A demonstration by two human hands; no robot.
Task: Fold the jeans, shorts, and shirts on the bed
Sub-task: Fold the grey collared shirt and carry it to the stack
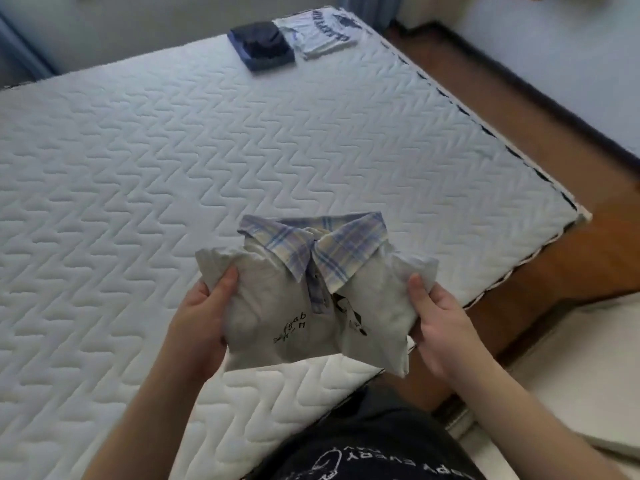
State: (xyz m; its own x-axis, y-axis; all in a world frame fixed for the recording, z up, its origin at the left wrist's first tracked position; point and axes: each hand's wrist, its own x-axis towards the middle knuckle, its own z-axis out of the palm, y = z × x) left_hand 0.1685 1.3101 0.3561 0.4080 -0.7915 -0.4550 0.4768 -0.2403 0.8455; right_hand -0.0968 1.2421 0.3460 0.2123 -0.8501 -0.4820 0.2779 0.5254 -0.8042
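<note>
A folded white shirt (277, 306) with a blue plaid collar and black print hangs in the air above the near corner of the bed (138, 168). My left hand (204, 313) grips its left side and my right hand (436, 317) grips its right side, thumbs on top. At the bed's far edge lie a folded dark navy garment (261, 45) and, right beside it, a folded white shirt with dark lettering (322, 32).
The quilted white mattress spreads wide to the left and ahead. Brown wooden floor (519, 140) runs along the bed's right edge, with a pale wall beyond it. A white surface (588, 368) stands at the lower right.
</note>
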